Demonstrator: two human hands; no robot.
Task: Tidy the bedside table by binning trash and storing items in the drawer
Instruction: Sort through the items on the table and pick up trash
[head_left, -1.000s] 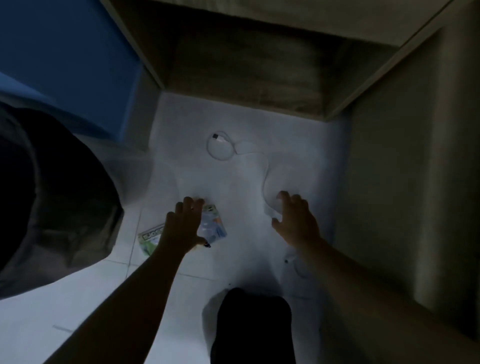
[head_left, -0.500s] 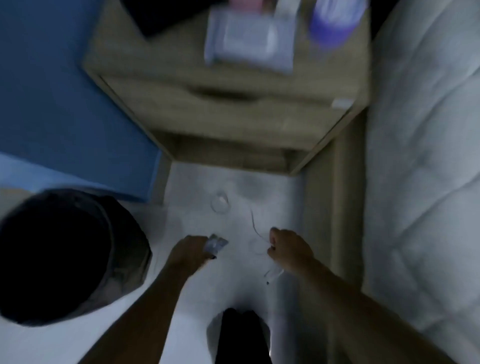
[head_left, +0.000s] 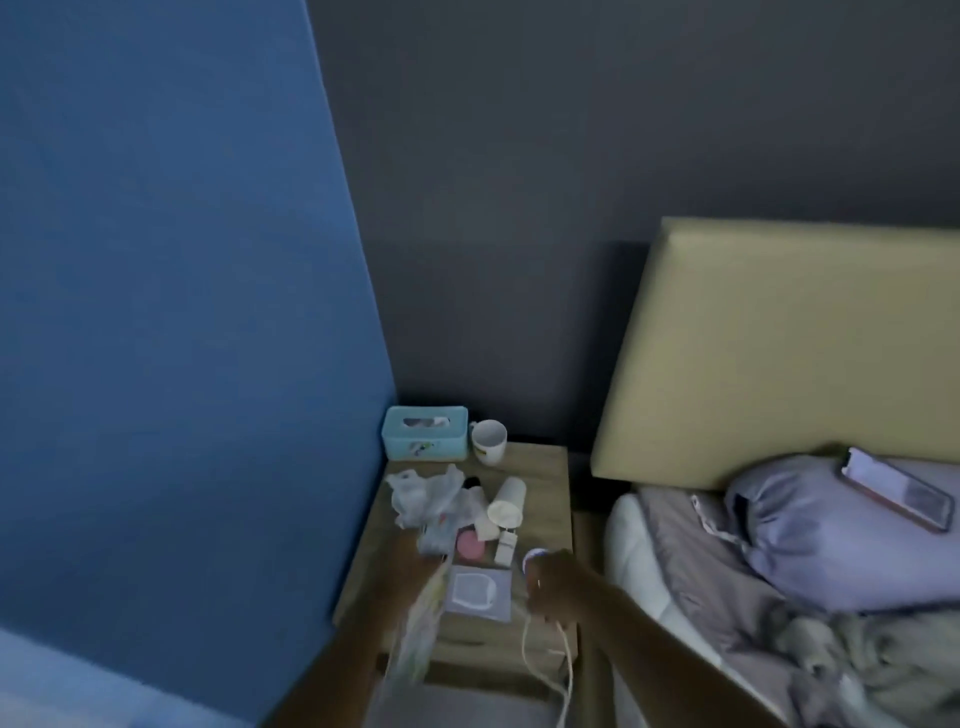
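Hovering over the cluttered table (head_left: 545, 467), I am gripping a wrapper (head_left: 418, 631) in my left hand (head_left: 410, 564) and a dangling cable (head_left: 550, 660) in my right hand (head_left: 553, 582); its loops risk snagging the cup (head_left: 506, 501).

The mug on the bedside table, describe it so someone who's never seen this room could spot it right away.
Find the wooden bedside table wedged between the blue wall and the bed's headboard. At its back edge sits a light blue tissue box, and the mug stands upright just to its right. It is the only white cup with a handle; the paper cup nearer the front lies tipped over.
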